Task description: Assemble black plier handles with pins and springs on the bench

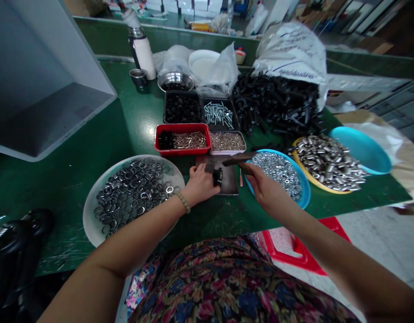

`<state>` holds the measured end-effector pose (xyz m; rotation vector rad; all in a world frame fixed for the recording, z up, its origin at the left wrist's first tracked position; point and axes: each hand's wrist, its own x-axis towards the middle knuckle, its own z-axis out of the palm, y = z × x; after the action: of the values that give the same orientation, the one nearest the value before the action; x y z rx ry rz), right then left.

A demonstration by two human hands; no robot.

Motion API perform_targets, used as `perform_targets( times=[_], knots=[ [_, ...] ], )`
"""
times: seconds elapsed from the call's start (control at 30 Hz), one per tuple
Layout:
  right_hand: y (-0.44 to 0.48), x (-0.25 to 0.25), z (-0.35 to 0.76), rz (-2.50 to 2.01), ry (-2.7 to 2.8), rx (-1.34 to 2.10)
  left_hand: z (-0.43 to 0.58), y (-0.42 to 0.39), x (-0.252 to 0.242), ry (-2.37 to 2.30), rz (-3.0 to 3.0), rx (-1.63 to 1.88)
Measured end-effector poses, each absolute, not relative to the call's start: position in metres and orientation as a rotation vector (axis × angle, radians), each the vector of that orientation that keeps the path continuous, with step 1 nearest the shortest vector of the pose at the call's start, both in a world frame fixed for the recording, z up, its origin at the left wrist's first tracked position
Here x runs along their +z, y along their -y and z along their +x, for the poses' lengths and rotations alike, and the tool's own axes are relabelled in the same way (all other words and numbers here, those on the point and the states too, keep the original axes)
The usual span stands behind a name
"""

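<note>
My left hand point(202, 184), with a beaded bracelet at the wrist, is closed around a small black part point(218, 176) on a flat dark metal plate point(230, 181). In my right hand point(262, 186) is a hammer point(237, 159), its dark head raised over the plate's right side, apart from the black part. A thin tool with a pinkish handle point(241, 180) lies just right of the plate. Left of my left hand is a wide white tray point(89, 215) of metal rings. A blue bowl point(307, 193) of small shiny nuts sits beside my right hand.
Behind the plate stand a red tray point(182, 152) of small pins, a white tray of rivets point(228, 141) and black trays of caps point(182, 107) and screws point(218, 115). Black parts point(277, 103) spill from a bag at the back right. A yellow bowl point(318, 184) holds metal sleeves.
</note>
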<state>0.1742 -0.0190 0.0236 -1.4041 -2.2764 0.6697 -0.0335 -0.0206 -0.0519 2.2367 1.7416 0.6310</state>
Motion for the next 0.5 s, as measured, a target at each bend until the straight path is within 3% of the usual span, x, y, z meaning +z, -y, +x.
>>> perform_targets(
  times=[0.2,0.33,0.4,0.5],
  knots=[
    [0.010,0.014,0.183,-1.541,2.410,0.737,-0.030,0.023,-0.051,-1.773,2.299,0.602],
    [-0.003,-0.008,0.221,-1.916,2.238,0.292,-0.028,0.017,-0.045,-1.657,2.323,0.539],
    [-0.009,-0.023,0.243,-2.106,2.170,0.061,-0.027,0.012,-0.035,-1.577,2.068,0.638],
    [-0.024,-0.038,0.276,-2.102,2.188,-0.017,-0.031,0.008,-0.012,-1.316,1.257,0.818]
  ],
)
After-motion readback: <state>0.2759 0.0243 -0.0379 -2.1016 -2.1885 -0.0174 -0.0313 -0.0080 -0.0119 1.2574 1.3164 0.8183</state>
